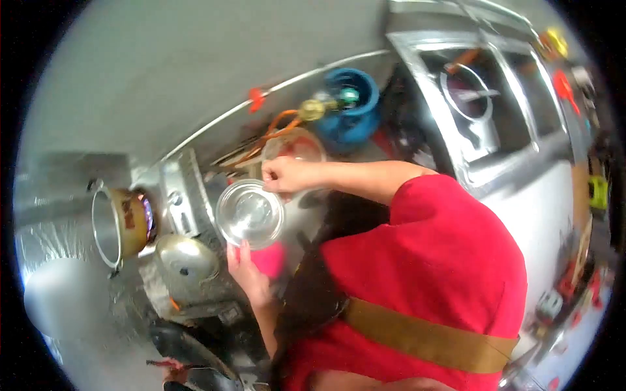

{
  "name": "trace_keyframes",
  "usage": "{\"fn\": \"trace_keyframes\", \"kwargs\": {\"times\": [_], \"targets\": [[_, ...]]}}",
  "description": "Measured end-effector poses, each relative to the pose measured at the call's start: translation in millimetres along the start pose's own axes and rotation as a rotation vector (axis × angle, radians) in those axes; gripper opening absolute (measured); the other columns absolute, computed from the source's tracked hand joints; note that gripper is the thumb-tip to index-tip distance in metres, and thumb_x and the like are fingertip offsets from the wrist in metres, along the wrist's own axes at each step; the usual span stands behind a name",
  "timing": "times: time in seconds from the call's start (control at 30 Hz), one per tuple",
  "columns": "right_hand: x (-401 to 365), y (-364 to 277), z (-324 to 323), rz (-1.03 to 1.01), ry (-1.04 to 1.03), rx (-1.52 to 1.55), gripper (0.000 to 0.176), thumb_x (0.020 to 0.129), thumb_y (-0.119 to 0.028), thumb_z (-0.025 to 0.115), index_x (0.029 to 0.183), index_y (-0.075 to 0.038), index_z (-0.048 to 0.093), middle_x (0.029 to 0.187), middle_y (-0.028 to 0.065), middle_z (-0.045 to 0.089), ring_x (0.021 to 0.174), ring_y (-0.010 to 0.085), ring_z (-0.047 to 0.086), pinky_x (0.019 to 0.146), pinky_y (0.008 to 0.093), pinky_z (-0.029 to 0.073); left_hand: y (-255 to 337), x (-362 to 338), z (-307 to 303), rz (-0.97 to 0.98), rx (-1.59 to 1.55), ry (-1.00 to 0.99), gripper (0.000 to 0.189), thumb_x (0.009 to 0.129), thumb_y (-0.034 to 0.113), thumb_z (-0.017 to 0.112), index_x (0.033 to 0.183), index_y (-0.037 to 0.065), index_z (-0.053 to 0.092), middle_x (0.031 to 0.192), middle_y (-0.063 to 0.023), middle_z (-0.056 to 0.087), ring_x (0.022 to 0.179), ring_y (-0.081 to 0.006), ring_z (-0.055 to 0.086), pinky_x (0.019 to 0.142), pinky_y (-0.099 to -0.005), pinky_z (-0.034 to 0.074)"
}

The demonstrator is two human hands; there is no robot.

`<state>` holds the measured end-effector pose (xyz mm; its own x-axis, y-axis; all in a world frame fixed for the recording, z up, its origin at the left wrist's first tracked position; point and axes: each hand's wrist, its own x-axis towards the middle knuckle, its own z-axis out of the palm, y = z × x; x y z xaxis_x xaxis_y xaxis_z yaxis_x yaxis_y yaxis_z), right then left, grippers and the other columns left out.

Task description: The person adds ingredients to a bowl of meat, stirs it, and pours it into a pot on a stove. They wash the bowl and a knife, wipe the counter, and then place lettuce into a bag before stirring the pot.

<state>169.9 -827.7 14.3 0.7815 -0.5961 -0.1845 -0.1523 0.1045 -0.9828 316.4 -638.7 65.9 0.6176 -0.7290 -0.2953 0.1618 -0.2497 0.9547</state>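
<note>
Both my hands are on a shiny, round, see-through bowl [251,214]. My right hand [287,176] pinches its rim with the fingers closed. My left hand [250,270] supports the opposite edge, thumb and fingers along the rim. Something bright pink [267,259] shows below the bowl. In front of me a dented pot [132,221] sits over a lit burner [149,215] with a bluish flame. A domed pot lid [188,257] lies on the stove beside it.
A blue gas cylinder [355,117] with a yellow regulator [312,109] and an orange hose stands near a pale bucket [303,143]. Another person's hand [173,371] is by a black wok [189,348]. A glass-fronted metal cabinet [482,104] stands to my right.
</note>
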Motion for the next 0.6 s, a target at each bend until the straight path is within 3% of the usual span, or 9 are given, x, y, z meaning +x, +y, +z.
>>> {"fn": "trace_keyframes", "kwargs": {"times": [0.03, 0.1, 0.2, 0.27, 0.3, 0.4, 0.5, 0.53, 0.6], "targets": [[-34, 15, -17, -0.044, 0.113, -0.087, 0.015, 0.084, -0.015, 0.061, 0.086, -0.002, 0.053, 0.064, 0.0079, 0.059, 0.052, 0.0160, 0.062, 0.047, 0.0305, 0.052, -11, -7, 16, 0.012, 0.014, -0.146, 0.039, 0.091, 0.002, 0.047, 0.130, -0.003, 0.043, 0.120, -0.0139, 0.054, 0.102, -0.0222, 0.057, 0.087, -0.0358, 0.049], [-104, 46, -54, -0.114, 0.420, -0.191, 0.014, 0.080, -0.013, 0.062, 0.084, -0.003, 0.053, 0.067, 0.0089, 0.059, 0.055, 0.0162, 0.061, 0.048, 0.0317, 0.051, -40, -25, 51, -0.107, -0.155, -0.182, 0.040, 0.091, 0.003, 0.049, 0.131, -0.001, 0.043, 0.120, -0.0138, 0.054, 0.101, -0.0210, 0.058, 0.087, -0.0356, 0.049], [-228, 22, -127, 0.096, 0.723, -0.265, 0.016, 0.082, -0.019, 0.060, 0.083, -0.004, 0.056, 0.070, 0.0076, 0.059, 0.062, 0.0142, 0.059, 0.058, 0.0305, 0.050, -59, -59, 93, -0.236, -0.172, -0.279, 0.042, 0.090, 0.003, 0.054, 0.131, 0.002, 0.045, 0.110, -0.0121, 0.059, 0.091, -0.0202, 0.061, 0.081, -0.0343, 0.051], [-307, 21, -184, 0.194, 0.890, -0.020, 0.016, 0.082, -0.021, 0.060, 0.081, -0.005, 0.057, 0.072, 0.0037, 0.059, 0.063, 0.0122, 0.057, 0.058, 0.0285, 0.048, -52, -87, 112, -0.232, -0.012, -0.351, 0.043, 0.090, 0.004, 0.054, 0.132, 0.002, 0.044, 0.104, -0.0122, 0.061, 0.088, -0.0211, 0.062, 0.079, -0.0343, 0.052], [-344, 26, -211, 0.058, 1.027, -0.151, 0.011, 0.085, -0.015, 0.059, 0.082, -0.006, 0.054, 0.068, 0.0016, 0.055, 0.060, 0.0093, 0.056, 0.054, 0.0246, 0.048, -61, -93, 113, -0.225, 0.003, -0.394, 0.044, 0.090, 0.004, 0.054, 0.132, 0.002, 0.043, 0.103, -0.0134, 0.061, 0.087, -0.0217, 0.063, 0.079, -0.0351, 0.052], [-443, 49, -285, 0.197, 1.288, -0.637, 0.015, 0.082, -0.017, 0.063, 0.080, -0.004, 0.054, 0.067, 0.0047, 0.059, 0.062, 0.0124, 0.058, 0.055, 0.0276, 0.047, -89, -112, 111, -0.257, 0.007, -0.350, 0.043, 0.090, 0.004, 0.054, 0.131, 0.001, 0.043, 0.102, -0.0144, 0.061, 0.087, -0.0221, 0.063, 0.079, -0.0350, 0.052], [-487, 89, -327, 0.513, 1.196, -1.027, 0.019, 0.076, -0.020, 0.061, 0.086, -0.005, 0.054, 0.082, 0.0173, 0.064, 0.080, 0.0389, 0.061, 0.069, 0.0453, 0.048, -111, -140, 115, -0.285, -0.044, -0.260, 0.041, 0.089, 0.005, 0.055, 0.129, -0.002, 0.043, 0.103, -0.0158, 0.061, 0.087, -0.0228, 0.062, 0.079, -0.0354, 0.053], [-492, 125, -349, 0.597, 1.145, -1.192, 0.015, 0.084, -0.018, 0.048, 0.085, -0.004, 0.055, 0.081, 0.0199, 0.063, 0.082, 0.0375, 0.062, 0.071, 0.0463, 0.048, -113, -153, 123, -0.308, -0.063, -0.219, 0.040, 0.088, 0.004, 0.057, 0.126, -0.002, 0.046, 0.103, -0.0157, 0.061, 0.087, -0.0219, 0.062, 0.078, -0.0344, 0.053], [-493, 163, -365, 0.700, 0.956, -1.220, 0.019, 0.084, -0.018, 0.045, 0.085, -0.002, 0.055, 0.087, 0.0204, 0.064, 0.087, 0.0377, 0.062, 0.074, 0.0472, 0.049, -140, -170, 136, -0.266, -0.041, -0.201, 0.042, 0.089, 0.006, 0.055, 0.128, -0.003, 0.042, 0.104, -0.0176, 0.061, 0.089, -0.0231, 0.062, 0.078, -0.0346, 0.052]]}}
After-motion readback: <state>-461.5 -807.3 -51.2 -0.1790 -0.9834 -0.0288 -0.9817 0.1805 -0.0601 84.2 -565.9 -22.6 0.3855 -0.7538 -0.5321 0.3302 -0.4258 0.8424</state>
